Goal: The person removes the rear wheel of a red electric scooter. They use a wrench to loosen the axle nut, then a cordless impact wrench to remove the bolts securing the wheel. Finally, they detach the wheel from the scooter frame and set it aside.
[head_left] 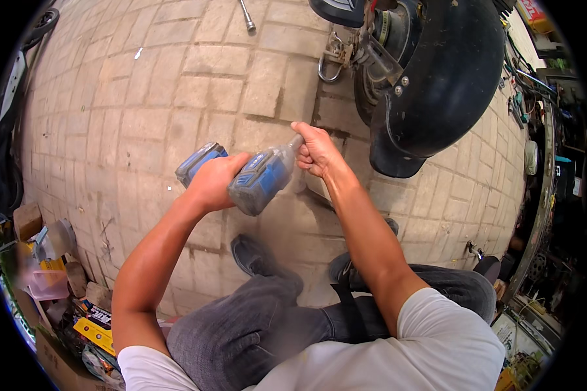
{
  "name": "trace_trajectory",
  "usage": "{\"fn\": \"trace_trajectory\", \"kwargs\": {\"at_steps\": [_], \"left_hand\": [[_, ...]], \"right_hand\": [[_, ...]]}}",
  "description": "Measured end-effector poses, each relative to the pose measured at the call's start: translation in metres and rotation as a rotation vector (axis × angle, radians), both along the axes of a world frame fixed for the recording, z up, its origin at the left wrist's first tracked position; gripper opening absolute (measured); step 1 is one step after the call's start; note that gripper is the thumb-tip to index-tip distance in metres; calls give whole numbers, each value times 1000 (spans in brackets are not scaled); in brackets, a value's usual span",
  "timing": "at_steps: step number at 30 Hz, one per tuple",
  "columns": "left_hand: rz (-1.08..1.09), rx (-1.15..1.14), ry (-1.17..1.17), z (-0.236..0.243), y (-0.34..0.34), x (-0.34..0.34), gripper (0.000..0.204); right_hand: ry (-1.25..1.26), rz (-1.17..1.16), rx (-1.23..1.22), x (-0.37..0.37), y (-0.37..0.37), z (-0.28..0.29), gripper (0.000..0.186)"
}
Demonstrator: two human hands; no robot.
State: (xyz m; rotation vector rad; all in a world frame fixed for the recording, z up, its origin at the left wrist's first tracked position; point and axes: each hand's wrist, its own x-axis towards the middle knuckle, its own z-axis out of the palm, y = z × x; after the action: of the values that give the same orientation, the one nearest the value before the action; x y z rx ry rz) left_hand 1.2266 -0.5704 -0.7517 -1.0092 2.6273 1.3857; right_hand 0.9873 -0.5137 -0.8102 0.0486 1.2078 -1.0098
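My left hand [216,184] is wrapped around the handle of a blue and grey cordless impact wrench [261,182], held sideways above the paving. Its battery pack [201,163] sticks out to the left of that hand. At the tool's nose, my right hand [316,151] is closed on a grey socket [297,141], with the thumb stretched along it. Part of the socket is hidden by the fingers. Both hands are left of a black mudguard [437,85] over a vehicle's wheel, apart from it.
A metal U-shaped shackle [331,70] hangs beside the wheel. A long socket tool [247,18] lies on the brick paving at the top. Boxes and a pink bin [47,285] crowd the lower left. Shelving [535,215] with tools and parts lines the right. My shoes [254,256] are below the wrench.
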Motion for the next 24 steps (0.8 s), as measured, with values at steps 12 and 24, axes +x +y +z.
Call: {"fn": "trace_trajectory", "kwargs": {"at_steps": [12,24], "left_hand": [[-4,205,313,-10,-9,-86,70],[-339,-448,-79,-43,-19,-104,74]], "right_hand": [[11,-305,-600,45,54,-11,51],[204,-354,-229,1,59,-12,52]]}}
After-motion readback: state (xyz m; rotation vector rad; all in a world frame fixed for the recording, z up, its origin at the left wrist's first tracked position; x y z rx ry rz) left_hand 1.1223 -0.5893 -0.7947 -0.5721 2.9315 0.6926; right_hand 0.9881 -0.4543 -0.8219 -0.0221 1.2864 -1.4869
